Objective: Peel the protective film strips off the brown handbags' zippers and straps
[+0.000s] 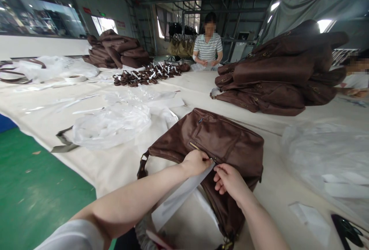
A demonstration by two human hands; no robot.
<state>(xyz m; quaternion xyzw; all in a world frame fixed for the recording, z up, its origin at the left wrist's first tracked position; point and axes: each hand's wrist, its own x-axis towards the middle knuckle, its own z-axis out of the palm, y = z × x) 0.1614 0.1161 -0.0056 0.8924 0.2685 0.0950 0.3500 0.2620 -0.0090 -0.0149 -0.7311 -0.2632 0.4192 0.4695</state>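
Observation:
A dark brown leather handbag (pixel 219 134) lies in front of me on the cloth-covered table, with a zip (pixel 194 145) across its face. My left hand (pixel 197 163) is closed in a pinch at the zip, by the upper end of a white paper strip (pixel 178 201) that hangs down towards me. Close beside it, my right hand (pixel 227 179) has thumb and forefinger pressed together near the zip's end. What those right fingertips hold is too small to make out. A strap with a brass buckle (pixel 143 158) curves from the bag's left corner.
Brown bags are piled at the right (pixel 276 69) and at the back left (pixel 115 50). Clear plastic wrapping (pixel 112 125) lies left of the bag. Several rolled brown straps (pixel 144 75) sit farther back. Across the table stands a person (pixel 208 48). A phone (pixel 347 230) lies lower right.

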